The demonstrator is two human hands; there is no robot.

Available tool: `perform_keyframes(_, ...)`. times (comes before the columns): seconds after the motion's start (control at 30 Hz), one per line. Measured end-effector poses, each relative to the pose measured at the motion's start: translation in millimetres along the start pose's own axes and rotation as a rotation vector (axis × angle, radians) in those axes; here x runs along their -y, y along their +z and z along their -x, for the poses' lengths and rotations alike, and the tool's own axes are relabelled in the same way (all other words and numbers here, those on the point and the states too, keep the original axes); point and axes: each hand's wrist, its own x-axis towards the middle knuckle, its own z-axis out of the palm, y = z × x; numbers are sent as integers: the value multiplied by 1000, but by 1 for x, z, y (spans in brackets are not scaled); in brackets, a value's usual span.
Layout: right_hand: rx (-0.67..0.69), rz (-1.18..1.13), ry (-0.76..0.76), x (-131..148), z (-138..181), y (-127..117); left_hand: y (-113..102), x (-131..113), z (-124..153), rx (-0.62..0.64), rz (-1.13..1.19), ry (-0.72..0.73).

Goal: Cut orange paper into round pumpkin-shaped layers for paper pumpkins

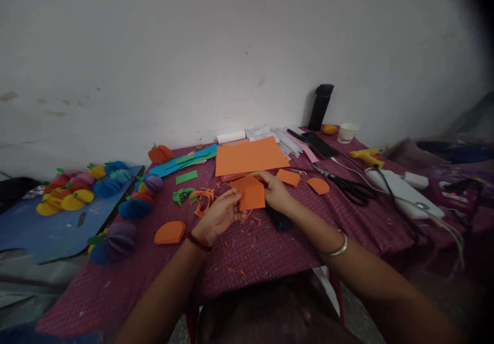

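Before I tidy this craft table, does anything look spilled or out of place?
Yes: orange paper scraps and green paper scraps lie in loose tangles near the left hand, with tiny paper bits strewn on the tablecloth; they look untidy against the stacked orange pieces.

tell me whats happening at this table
A person holds an orange paper piece between the left hand and right hand, above a checked cloth. More orange pieces lie to the left of the hands, a large orange sheet beyond them, and black-handled scissors to the right. Round, colourful paper ornaments sit further left.
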Motion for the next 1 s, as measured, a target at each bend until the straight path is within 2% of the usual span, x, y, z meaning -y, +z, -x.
perform_keyframes(0.17, -143, 55, -78, 2, -3, -1, 2, 5, -5, -101, -9, 106)
perform_keyframes(0.33, -375, 2, -27, -1, -9, -16, -4, -1, -5, -103, -89, 130)
perform_keyframes(0.43, -418, 21, -28, -7, -11, -22, -6, -9, 2, -80, -98, 183)
perform_keyframes(0.5, -391, 61, -74, -9, -11, -20, -5, -14, 7, -42, -58, 270)
perform_keyframes(0.6, -264, 142, -139, -6, -7, -10, -2, -16, 9, -3, -31, 329)
perform_keyframes(0.67, -158, 179, -158, -1, -3, -2, -2, -14, 6, -12, -51, 291)
perform_keyframes(0.77, -37, 198, -188, 6, 1, 5, -2, -8, 2, -30, -124, 158)
perform_keyframes(0.83, 30, 188, -212, 8, 1, 4, -3, -6, 1, -31, -243, 145)
perform_keyframes(0.9, 47, 131, -184, 6, -2, -2, -1, -6, 3, -36, -459, 266)
perform_keyframes(1.0, -59, -42, 17, 0, -8, -12, 3, -7, 7, -95, -835, 515)
